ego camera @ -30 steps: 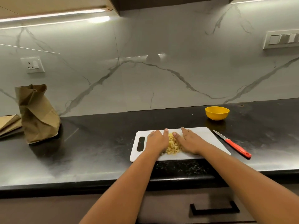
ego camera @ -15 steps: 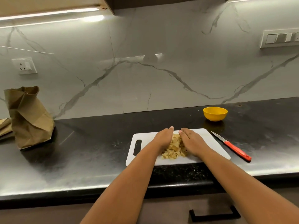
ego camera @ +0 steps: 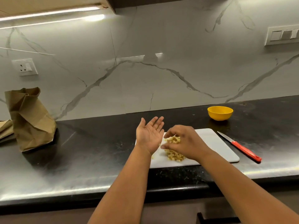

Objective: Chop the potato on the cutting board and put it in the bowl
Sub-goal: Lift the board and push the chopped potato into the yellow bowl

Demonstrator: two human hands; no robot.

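Yellow potato cubes [ego camera: 174,150] lie in a loose heap on the white cutting board [ego camera: 213,143], at its left half, and in the head view this heap sits directly under and between the two hands. The bowl [ego camera: 220,113], also yellow, stands on the dark bench [ego camera: 80,151] behind the board's far right corner, well apart from the heap and up to the right of it, so the right arm is the nearer one for any carry. The left hand [ego camera: 149,135] is turned palm up with straight, spread fingers, just beside the heap on its left side, holding nothing that can be seen. The right hand [ego camera: 182,143] arches over the heap with its fingers curled down into the cubes, seemingly gathering some; how many it actually grips is hidden under the palm. A knife with a red handle [ego camera: 242,148] lies on the bench just right of the board, its long axis running diagonally, blade toward the bowl. Judging from this, the chopping looks finished and the scooping is in hand.
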